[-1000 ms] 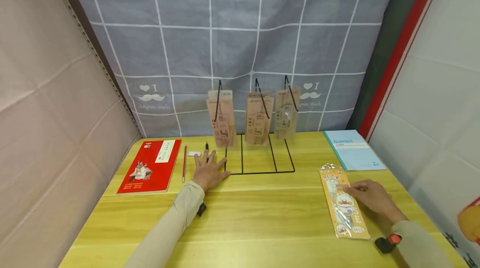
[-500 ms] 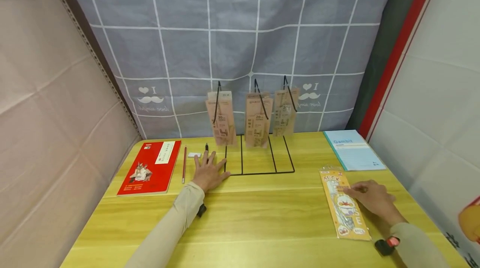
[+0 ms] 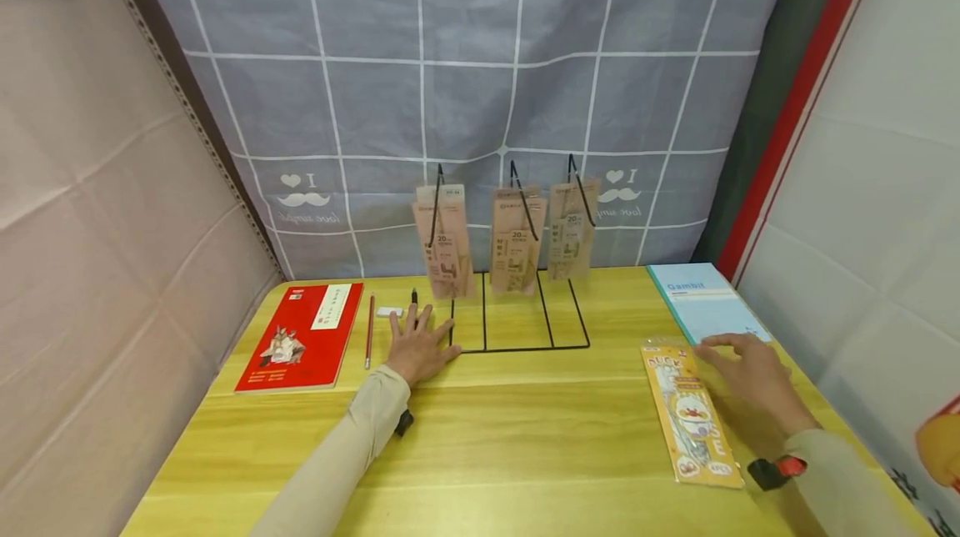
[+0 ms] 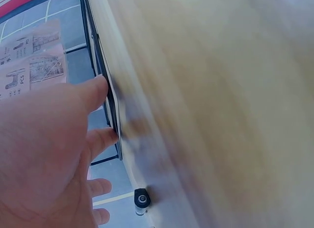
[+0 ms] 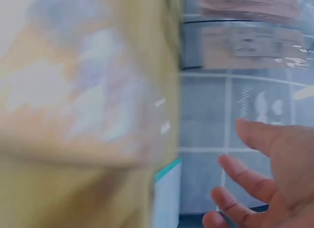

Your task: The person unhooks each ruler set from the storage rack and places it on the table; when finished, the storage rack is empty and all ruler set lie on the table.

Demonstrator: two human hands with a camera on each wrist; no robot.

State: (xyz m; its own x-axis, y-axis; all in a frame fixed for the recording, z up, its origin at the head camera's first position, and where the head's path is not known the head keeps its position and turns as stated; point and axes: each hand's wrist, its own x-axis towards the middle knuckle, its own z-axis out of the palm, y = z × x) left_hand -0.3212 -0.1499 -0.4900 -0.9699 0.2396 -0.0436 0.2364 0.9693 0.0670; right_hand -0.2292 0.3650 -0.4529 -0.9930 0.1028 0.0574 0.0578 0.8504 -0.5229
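Observation:
With fingers spread, my left hand (image 3: 420,351) rests on the left side of the black wire display rack (image 3: 525,348); in the left wrist view its thumb and index finger touch the rack's bar (image 4: 110,98). Pinkish hang-packs (image 3: 447,249) hang from the rack's hooks. My right hand (image 3: 753,378) hovers over the table, holding nothing, its fingers relaxed and apart in the right wrist view. Just left of it lies a flat orange duck packet (image 3: 688,420) with a clear hanging tab. Its fingertips overlap the lower edge of a light-blue notebook (image 3: 705,295) in the head view.
At the left lie a red book (image 3: 300,337), a red pencil (image 3: 370,333) and a white eraser (image 3: 389,312). A black pen (image 3: 414,297) is partly hidden by the left hand. A grey grid cloth (image 3: 375,103) hangs behind the table.
My right hand has come off the duck packet and moved slightly away toward the blue notebook. The packet stays flat on the table. My left hand keeps its place on the rack.

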